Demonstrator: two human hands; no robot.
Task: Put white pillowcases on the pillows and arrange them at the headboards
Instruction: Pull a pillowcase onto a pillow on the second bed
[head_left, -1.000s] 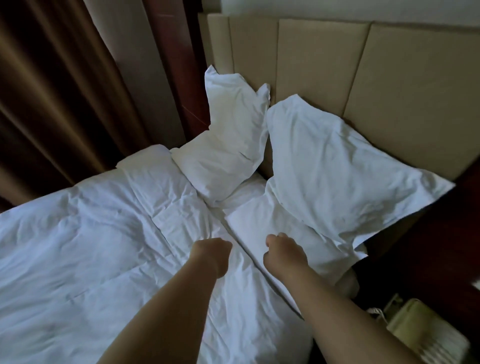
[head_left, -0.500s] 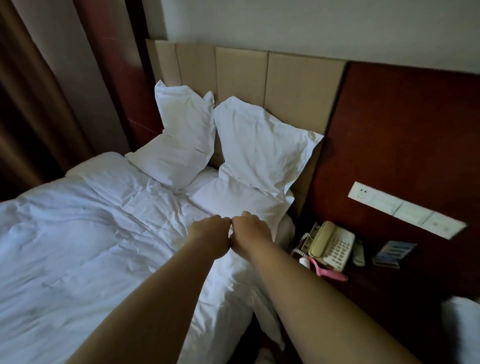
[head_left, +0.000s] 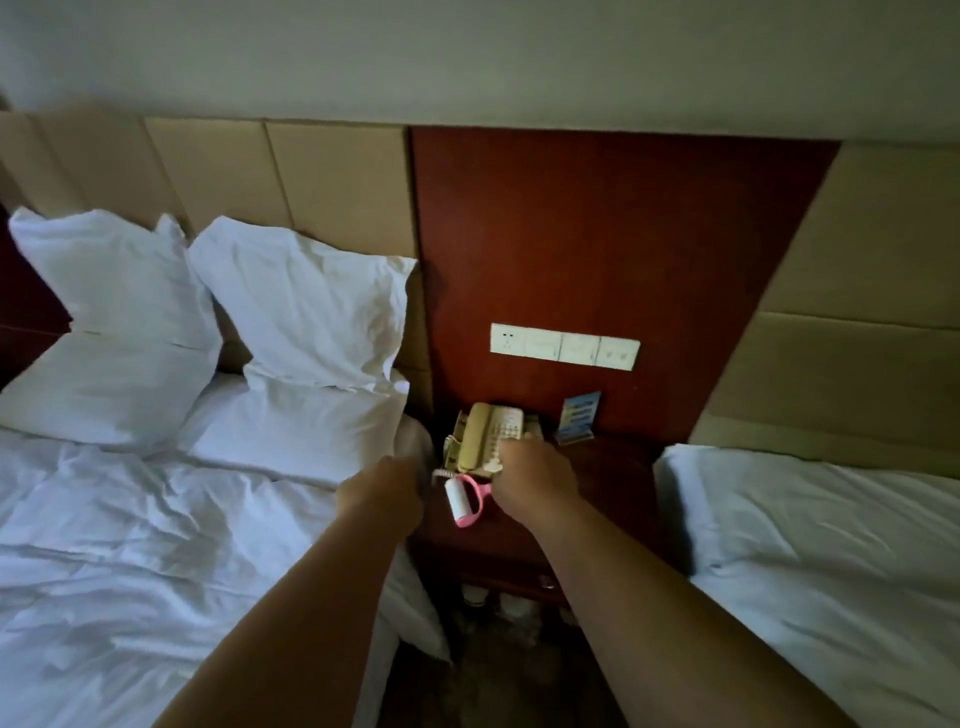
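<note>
Two white-cased pillows lean side by side against the beige padded headboard (head_left: 332, 176) of the left bed: the left pillow (head_left: 114, 291) and the right pillow (head_left: 306, 312). Their lower parts rest on the rumpled white duvet (head_left: 130, 545). My left hand (head_left: 384, 493) is a closed fist at the bed's right edge, below the right pillow, with nothing seen in it. My right hand (head_left: 537, 483) hovers over the dark wooden nightstand (head_left: 613, 483) with fingers curled, just right of the phone, and no object shows in it.
On the nightstand sit a beige telephone (head_left: 480, 434), a pink-handled lint roller (head_left: 462, 499) and a small blue card stand (head_left: 579, 415). A white switch panel (head_left: 563, 345) is on the red-brown wall panel. A second white bed (head_left: 831, 561) lies at the right.
My view has swung right from the pillows to the nightstand and second bed. My fists, touching over the duvet, have parted; the right hand has moved over the nightstand.
</note>
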